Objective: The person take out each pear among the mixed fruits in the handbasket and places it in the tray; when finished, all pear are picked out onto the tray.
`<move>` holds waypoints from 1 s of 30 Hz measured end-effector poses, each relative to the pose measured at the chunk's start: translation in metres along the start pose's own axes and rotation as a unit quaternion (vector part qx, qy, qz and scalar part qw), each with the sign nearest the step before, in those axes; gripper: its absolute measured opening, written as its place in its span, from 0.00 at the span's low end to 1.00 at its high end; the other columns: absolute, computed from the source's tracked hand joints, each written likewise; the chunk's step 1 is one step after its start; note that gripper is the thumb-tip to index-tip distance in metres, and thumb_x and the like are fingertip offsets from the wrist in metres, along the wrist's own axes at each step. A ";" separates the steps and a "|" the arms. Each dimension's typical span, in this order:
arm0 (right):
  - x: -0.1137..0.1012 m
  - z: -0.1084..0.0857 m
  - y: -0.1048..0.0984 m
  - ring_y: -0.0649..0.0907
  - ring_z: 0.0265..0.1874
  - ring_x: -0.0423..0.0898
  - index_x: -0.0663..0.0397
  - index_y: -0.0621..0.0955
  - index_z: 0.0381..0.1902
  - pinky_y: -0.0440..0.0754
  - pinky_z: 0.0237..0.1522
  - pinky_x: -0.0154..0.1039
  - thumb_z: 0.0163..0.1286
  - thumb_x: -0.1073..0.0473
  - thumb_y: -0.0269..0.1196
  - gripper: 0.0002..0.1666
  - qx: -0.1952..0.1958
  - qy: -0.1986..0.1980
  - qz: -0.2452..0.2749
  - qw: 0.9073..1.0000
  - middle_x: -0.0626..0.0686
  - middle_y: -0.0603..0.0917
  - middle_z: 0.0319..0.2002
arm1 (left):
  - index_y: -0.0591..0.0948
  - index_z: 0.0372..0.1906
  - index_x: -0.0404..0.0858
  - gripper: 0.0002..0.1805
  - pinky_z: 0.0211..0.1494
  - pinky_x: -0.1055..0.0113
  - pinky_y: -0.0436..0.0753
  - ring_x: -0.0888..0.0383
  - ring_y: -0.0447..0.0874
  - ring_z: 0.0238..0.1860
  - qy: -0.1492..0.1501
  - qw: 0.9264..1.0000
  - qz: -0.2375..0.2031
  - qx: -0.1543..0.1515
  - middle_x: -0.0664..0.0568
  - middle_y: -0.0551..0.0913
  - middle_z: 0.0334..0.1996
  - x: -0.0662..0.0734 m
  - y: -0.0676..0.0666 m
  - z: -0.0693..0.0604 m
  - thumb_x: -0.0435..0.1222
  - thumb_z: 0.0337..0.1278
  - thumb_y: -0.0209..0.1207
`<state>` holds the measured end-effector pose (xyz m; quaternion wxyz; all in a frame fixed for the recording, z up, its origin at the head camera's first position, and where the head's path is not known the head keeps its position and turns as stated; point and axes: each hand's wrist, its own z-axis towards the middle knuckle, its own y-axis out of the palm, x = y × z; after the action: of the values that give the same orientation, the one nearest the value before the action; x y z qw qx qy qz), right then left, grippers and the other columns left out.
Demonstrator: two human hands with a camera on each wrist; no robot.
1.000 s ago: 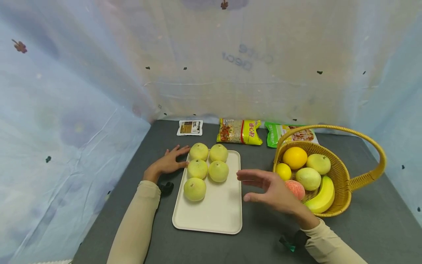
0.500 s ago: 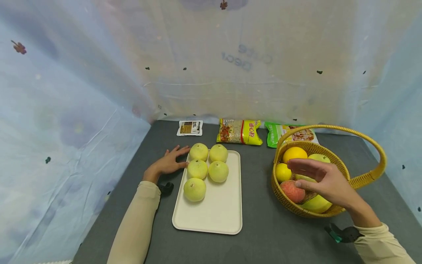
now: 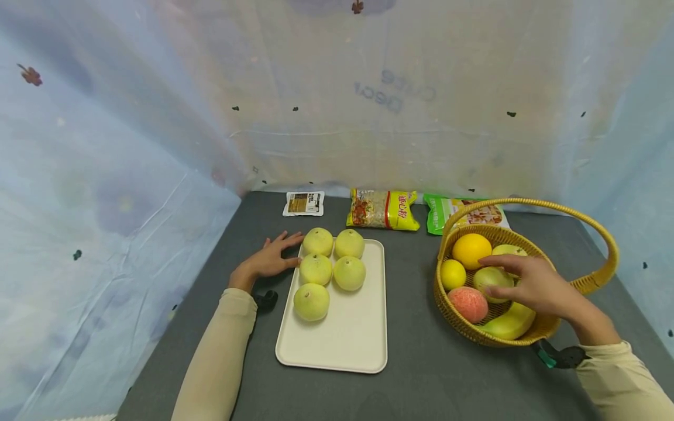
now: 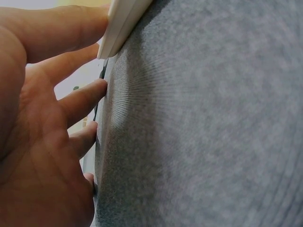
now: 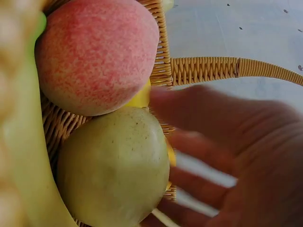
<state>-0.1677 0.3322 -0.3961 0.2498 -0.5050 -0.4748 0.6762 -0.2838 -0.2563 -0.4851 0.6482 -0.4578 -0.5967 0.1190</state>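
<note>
My right hand [image 3: 534,285] reaches into the wicker basket [image 3: 446,313], thumb and fingers spread beside a pale green round fruit [image 3: 489,279]. In the right wrist view the fingers pass behind that fruit, with the thumb above; a firm grip is not visible. Around it lie a peach [image 3: 467,304], an orange [image 3: 471,250], a lemon [image 3: 453,274], a banana [image 3: 508,323] and another green fruit [image 3: 509,250], partly covered by my fingers. My left hand [image 3: 268,258] rests at the left edge of the cream tray [image 3: 353,342], fingers extended. Several pale green round fruits [image 3: 315,269] sit on the tray.
The basket's tall handle [image 3: 605,240] arches over the right side. Along the back lie a small white packet [image 3: 303,203], a yellow pasta bag [image 3: 382,209] and a green bag [image 3: 437,215], partly behind the basket. Patterned cloth walls [image 3: 337,146] enclose the dark table [image 3: 411,380].
My right hand has moved from beside the tray rightward over the basket, then down to the pale green fruit in it. My left hand and the tray have stayed put.
</note>
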 end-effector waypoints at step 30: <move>0.006 0.000 0.010 0.85 0.43 0.52 0.63 0.81 0.67 0.81 0.41 0.47 0.57 0.48 0.85 0.46 -0.046 0.014 -0.069 0.996 0.62 0.89 0.52 | 0.65 0.87 0.42 0.40 0.86 0.26 0.27 0.33 0.36 0.91 0.000 1.000 0.003 -0.001 0.42 0.58 0.89 0.000 0.000 0.000 0.45 0.79 0.65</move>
<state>-0.1690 0.3328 -0.4083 0.2790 -0.4910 -0.5358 0.6276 -0.2837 -0.2566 -0.4851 0.6474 -0.4605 -0.5952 0.1204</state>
